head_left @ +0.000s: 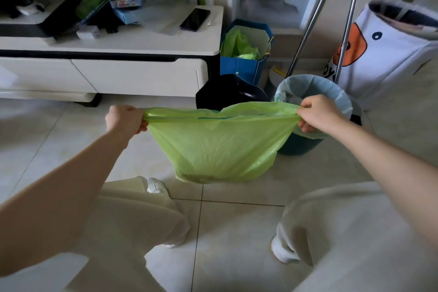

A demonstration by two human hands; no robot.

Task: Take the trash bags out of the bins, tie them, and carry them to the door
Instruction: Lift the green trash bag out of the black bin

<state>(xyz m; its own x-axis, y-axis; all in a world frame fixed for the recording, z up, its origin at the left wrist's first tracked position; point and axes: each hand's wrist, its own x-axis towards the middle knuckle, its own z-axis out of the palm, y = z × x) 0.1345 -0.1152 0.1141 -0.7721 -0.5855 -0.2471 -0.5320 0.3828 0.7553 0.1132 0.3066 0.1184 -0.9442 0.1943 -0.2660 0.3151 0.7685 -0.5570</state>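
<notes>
Fingers (142, 123) gripping green bag (220, 144), lined bin (315, 92) behind, cabinet (118, 64) beyond

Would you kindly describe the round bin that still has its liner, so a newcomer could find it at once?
Start at the long white TV cabinet along the wall and look past its right end to the floor, in front of the blue paper bag. There stands the round dark teal bin, partly behind the green plastic bag. Only it has a pale blue liner folded over its rim.
</notes>
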